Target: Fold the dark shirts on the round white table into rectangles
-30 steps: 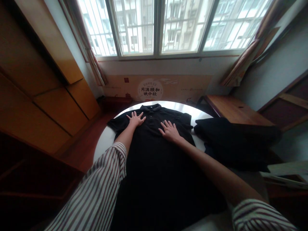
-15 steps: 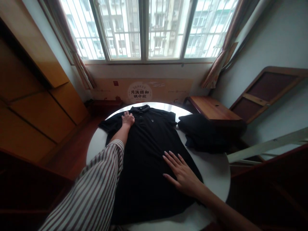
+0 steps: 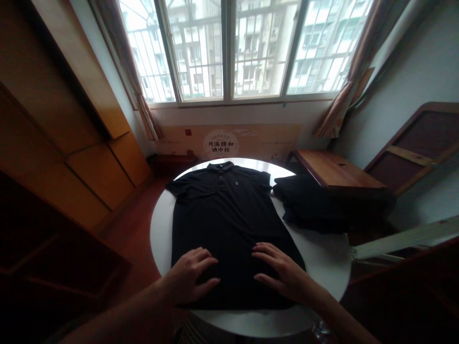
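A black short-sleeved polo shirt (image 3: pixel 229 215) lies spread front side up on a round white table (image 3: pixel 161 239), its collar toward the window. Over the lower left part of the shirt is my left hand (image 3: pixel 195 272), fingers stretched and thumb apart. My right hand (image 3: pixel 278 267) lies over the lower right part, its fingers spread likewise. Neither hand grips the cloth; whether the palms press on it I cannot tell. The shirt's hem runs near the table's front edge, below both hands.
A pile of dark folded cloth (image 3: pixel 311 203) lies at the table's right side. Beyond it stands a wooden table (image 3: pixel 340 169). Wooden cabinets (image 3: pixel 89 177) line the left, and a barred window (image 3: pixel 229 52) is ahead. A pale rail (image 3: pixel 401 239) runs at the right.
My left hand has come back from the shirt's upper left chest to its lower left part. My right hand stays over the lower right. The view has shifted slightly left.
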A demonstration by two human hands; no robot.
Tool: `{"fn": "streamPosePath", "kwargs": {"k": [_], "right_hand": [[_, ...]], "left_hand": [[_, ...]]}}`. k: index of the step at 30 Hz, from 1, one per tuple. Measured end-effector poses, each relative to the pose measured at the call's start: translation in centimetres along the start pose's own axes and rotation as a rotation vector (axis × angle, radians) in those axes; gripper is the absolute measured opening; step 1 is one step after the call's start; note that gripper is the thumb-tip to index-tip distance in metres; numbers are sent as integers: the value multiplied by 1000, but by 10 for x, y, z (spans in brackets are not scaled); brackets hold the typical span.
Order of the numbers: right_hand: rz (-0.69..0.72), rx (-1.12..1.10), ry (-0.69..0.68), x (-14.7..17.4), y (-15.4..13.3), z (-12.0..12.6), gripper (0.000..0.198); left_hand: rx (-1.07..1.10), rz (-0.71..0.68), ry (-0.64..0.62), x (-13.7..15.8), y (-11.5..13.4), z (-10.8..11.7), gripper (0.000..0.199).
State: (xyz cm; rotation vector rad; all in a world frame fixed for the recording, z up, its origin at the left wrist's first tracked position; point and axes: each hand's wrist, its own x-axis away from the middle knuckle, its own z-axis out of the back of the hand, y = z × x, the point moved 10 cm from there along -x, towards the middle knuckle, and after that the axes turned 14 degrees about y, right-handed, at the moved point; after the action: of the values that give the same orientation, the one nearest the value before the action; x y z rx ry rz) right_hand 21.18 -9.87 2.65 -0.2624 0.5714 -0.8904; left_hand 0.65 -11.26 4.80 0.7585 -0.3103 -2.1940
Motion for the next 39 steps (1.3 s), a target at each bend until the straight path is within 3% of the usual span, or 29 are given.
{"fn": "streamPosePath", "kwargs": {"k": [3, 5, 6, 10, 12, 15, 22, 28, 33, 35, 37, 39], "right_hand": [[134, 45, 26, 18, -30, 8, 40], [204, 106, 34, 28, -43, 9, 16], [231, 134, 33, 32, -46, 7, 14], [278, 233, 82, 39, -39, 8, 33], [262, 277, 130, 41, -26, 14, 44], [228, 318, 189, 44, -12, 29, 40], [254, 199, 184, 60, -27, 68, 25], [273, 165, 55, 83, -22, 50, 32], [92, 49, -111, 81, -10, 35, 21], [3, -31, -180, 71, -5, 33, 13], [-47, -68, -149, 50, 4, 40, 19], [-82, -52, -26, 15, 20, 55, 25]], "left_hand": [[-90, -8, -38, 47, 19, 6, 46], [-151, -20, -54, 61, 19, 9, 37], [-174, -31, -62, 66, 18, 10, 33], [-226, -71, -85, 76, 7, 10, 43], [-256, -21, -61, 78, -5, 13, 54], [-299, 110, 7, 82, -26, 22, 63], [-204, 317, 45, 98, -41, 40, 54], [-91, 450, -146, 114, -40, 37, 39], [69, 554, -339, 116, -33, 40, 10], [121, 554, -386, 109, -38, 44, 13], [138, 512, -339, 87, -54, 52, 21], [97, 428, -191, 51, -79, 63, 21]]}}
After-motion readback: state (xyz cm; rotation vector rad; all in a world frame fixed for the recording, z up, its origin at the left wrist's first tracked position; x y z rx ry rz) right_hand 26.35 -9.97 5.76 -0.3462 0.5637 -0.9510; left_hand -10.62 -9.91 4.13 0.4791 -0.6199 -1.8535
